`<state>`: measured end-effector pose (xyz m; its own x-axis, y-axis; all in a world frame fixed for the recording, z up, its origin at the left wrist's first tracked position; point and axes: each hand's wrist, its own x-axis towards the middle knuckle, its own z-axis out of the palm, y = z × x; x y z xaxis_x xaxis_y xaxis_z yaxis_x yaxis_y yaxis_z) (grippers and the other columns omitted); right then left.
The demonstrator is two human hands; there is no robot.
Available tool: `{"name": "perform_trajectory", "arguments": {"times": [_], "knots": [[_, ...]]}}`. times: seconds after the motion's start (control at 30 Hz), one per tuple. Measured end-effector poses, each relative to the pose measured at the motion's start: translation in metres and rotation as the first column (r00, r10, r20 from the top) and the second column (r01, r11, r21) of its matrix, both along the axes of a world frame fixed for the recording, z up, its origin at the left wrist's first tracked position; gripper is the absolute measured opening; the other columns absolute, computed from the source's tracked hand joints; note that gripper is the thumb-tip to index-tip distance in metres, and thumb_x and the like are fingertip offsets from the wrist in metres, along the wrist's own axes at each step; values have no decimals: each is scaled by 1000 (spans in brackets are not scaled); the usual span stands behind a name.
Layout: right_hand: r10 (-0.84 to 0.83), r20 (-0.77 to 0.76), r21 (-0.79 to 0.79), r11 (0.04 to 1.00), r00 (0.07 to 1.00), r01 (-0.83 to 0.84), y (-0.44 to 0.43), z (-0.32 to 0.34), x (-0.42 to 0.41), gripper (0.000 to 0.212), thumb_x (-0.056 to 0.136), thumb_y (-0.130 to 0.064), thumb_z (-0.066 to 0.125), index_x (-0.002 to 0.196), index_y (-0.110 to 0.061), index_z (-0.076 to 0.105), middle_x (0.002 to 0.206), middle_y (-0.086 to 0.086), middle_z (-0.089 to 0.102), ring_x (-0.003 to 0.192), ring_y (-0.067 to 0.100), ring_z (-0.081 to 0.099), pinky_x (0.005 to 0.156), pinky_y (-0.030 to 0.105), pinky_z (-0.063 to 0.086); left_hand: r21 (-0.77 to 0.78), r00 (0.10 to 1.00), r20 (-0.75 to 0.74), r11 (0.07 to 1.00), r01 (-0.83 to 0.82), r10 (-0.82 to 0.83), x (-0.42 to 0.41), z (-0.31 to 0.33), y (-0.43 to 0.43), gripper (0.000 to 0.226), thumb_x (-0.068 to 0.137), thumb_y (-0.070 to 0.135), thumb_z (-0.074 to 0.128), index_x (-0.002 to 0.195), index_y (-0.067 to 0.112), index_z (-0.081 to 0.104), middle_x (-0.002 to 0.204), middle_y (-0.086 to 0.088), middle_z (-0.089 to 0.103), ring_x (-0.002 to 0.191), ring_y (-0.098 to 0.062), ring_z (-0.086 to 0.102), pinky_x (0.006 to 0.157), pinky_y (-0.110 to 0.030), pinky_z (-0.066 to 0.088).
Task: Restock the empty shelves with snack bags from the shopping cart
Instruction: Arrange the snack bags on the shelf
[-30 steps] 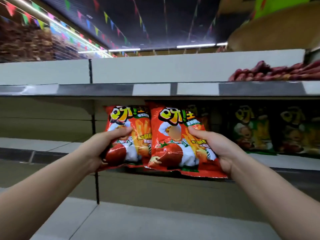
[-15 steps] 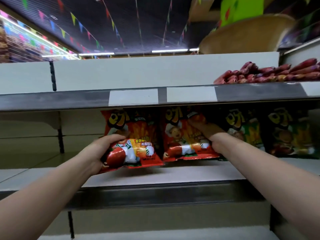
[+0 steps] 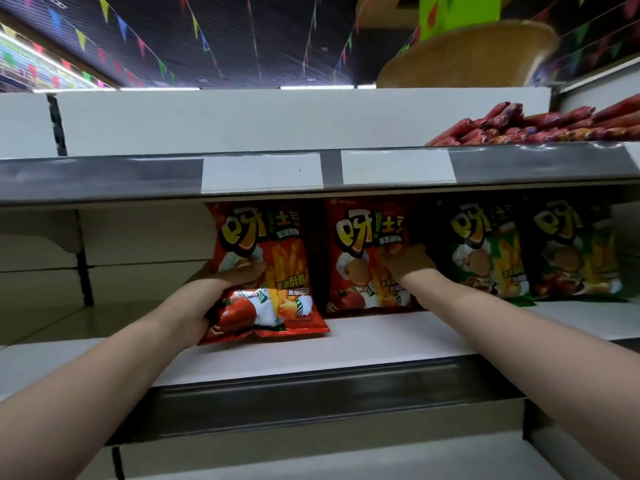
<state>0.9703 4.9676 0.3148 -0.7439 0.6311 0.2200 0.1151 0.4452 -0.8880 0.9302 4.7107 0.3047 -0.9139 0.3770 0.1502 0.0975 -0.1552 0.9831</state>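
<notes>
Red foil snack bags stand on the middle shelf (image 3: 363, 344), long axes upright and printed fronts facing outward. The left hand (image 3: 221, 289) pinches the left red bag (image 3: 266, 268) by its lower left side, its bottom kicked forward and tilted. The right hand (image 3: 408, 263) presses on the front of the right red bag (image 3: 360, 258), which stands beside two green bags (image 3: 485, 251); whether those fingers clasp it I cannot tell.

Glossy foil snack bags (image 3: 266, 271); matt white shelf (image 3: 363, 341).
</notes>
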Motion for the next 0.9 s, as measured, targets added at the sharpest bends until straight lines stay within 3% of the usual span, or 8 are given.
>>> {"name": "perform_trajectory", "arguments": {"times": [0.17,0.23,0.27,0.3,0.37,0.5,0.73,0.9], "knots": [[-47,-100,440,894,994,87,-19,7,29,71,86,-27,64,140,-2,26,130,20,39,128,35,35,103,39,34,-116,997,68,993,-31,39,0,-4,2,22,78,16,70,97,11,62,75,-7,75,68,-21,71,60,-29,57],[11,-25,677,736,1000,9,-32,8,40,42,89,-29,57,123,-7,47,95,11,47,122,37,41,99,41,37,-96,997,65,995,-41,47,1,-3,5,15,80,11,68,93,13,62,71,-5,74,71,-20,70,61,-30,57],[-7,-43,811,583,999,39,-36,6,38,33,87,-32,58,114,-12,53,90,9,48,118,37,42,96,42,40,-82,997,57,996,-44,49,1,-3,6,16,79,10,69,92,14,62,71,-4,74,71,-19,69,60,-29,57],[-12,-115,896,431,993,109,-40,7,35,39,79,-34,65,113,-15,57,98,13,53,115,38,41,94,45,42,-65,998,46,997,-43,46,3,-1,8,22,75,9,71,94,15,62,75,-4,74,74,-19,69,61,-29,57],[-9,-125,954,274,992,122,-38,9,19,69,60,-41,77,123,-19,59,120,20,56,116,41,40,95,58,41,-26,1000,1,999,-19,19,6,3,10,45,63,12,75,105,16,60,92,-7,74,86,-22,69,68,-32,54],[-58,127,953,284,990,-105,-15,6,-3,85,86,-55,52,151,-30,4,158,8,0,144,35,-1,114,56,-2,-14,998,-68,1000,11,-12,4,9,14,55,68,10,73,120,16,57,111,-7,69,103,-24,64,77,-32,52],[-15,189,947,266,982,-178,-1,4,-4,84,89,-60,43,149,-31,-8,159,4,-11,145,30,-9,114,50,-11,-52,999,42,998,24,-22,-14,10,18,73,56,18,81,124,19,56,119,-7,66,117,-29,57,106,-49,38],[-45,189,951,256,981,-172,-2,2,-7,85,89,-60,41,149,-30,-12,158,6,-13,144,33,-12,113,52,-11,-106,998,-22,993,-52,50,-25,3,26,43,79,17,73,115,24,51,114,-2,61,112,-25,52,104,-44,38]]}}
